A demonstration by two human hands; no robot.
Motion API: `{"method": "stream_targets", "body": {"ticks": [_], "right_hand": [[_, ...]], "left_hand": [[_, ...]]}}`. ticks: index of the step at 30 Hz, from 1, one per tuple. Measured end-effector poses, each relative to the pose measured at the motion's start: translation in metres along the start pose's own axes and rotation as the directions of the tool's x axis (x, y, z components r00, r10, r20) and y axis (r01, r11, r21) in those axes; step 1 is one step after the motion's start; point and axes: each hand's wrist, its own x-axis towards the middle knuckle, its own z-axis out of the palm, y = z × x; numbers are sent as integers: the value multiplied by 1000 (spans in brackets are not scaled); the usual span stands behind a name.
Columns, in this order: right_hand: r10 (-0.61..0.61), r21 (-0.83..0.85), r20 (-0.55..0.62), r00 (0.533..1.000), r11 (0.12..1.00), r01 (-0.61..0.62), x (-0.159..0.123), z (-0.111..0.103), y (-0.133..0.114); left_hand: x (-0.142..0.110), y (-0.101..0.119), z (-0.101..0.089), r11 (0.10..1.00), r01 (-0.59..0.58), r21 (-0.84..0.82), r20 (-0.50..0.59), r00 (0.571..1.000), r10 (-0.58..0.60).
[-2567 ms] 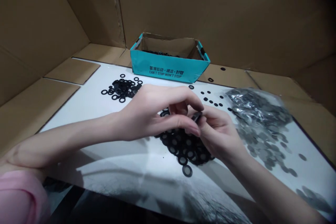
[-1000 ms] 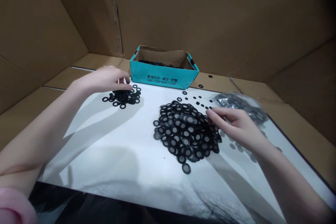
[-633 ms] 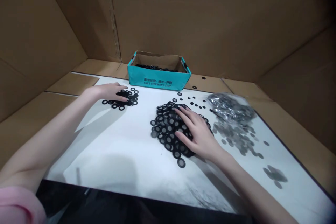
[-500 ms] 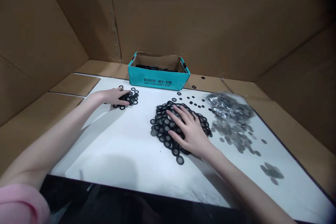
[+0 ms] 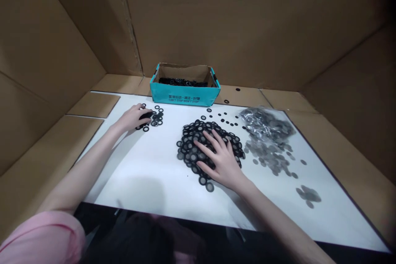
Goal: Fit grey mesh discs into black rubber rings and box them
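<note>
My right hand [image 5: 221,161] lies palm down on a large heap of black-rimmed discs with grey centres [image 5: 189,146]. Its fingers are spread over the top of the heap. At the far left of the white board, my left hand [image 5: 131,117] is curled over a small cluster of black rings [image 5: 157,117]. Dark rings show bunched between its thumb and fingers; the fingertips are partly hidden. A few rings lie loose just right of that hand.
A turquoise cardboard box [image 5: 185,95] holding black rings stands at the back. On the right are a clear plastic bag [image 5: 266,123], scattered grey discs [image 5: 272,156] and a smaller grey group [image 5: 308,194]. Small black pieces [image 5: 227,122] lie behind the heap. Cardboard walls [image 5: 216,20] surround the white board [image 5: 133,165].
My left hand's fingers have drawn in around the rings, with a dark bunch now between thumb and fingers. The right hand stays spread on the heap. The view has shifted slightly.
</note>
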Motion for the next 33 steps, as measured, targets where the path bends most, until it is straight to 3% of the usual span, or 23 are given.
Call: {"method": "stream_targets", "body": {"ticks": [6, 11, 13, 17, 21, 25, 27, 28, 30, 32, 33], "right_hand": [[78, 3, 108, 991, 997, -79, 14, -1, -9], [42, 50, 114, 993, 998, -48, 8, -9, -7], [16, 80, 58, 998, 997, -21, 0, -16, -3], [46, 181, -195, 980, 983, -10, -15, -29, 13], [237, 193, -351, 906, 965, -177, -34, -29, 45], [422, 140, -435, 796, 904, -403, -66, -21, 83], [516, 112, -443, 733, 843, -526, -86, -16, 99], [564, 100, -468, 680, 798, -594, -96, -13, 105], [671, 57, -431, 603, 687, -724, -114, -7, 116], [700, 57, -398, 593, 664, -746, -128, -1, 125], [692, 67, -370, 620, 686, -725, -133, 1, 128]], "left_hand": [[4, 0, 9, 997, -37, -62, -66, 997, 33], [2, 3, 8, 994, -33, -108, -128, 992, 19], [0, 7, 5, 993, -13, -119, -155, 988, -5], [-3, 15, -1, 990, 22, -142, -192, 980, -49], [-4, 20, -3, 986, 40, -163, -202, 977, -73], [-5, 17, -2, 985, 52, -166, -192, 978, -84], [-5, 14, -2, 984, 70, -164, -193, 976, -101], [-4, 12, -2, 983, 81, -166, -197, 974, -114], [-4, 9, -4, 979, 103, -175, -210, 968, -140], [-3, 6, -6, 974, 114, -196, -223, 962, -157], [-2, 5, -8, 971, 113, -210, -228, 960, -161]]}}
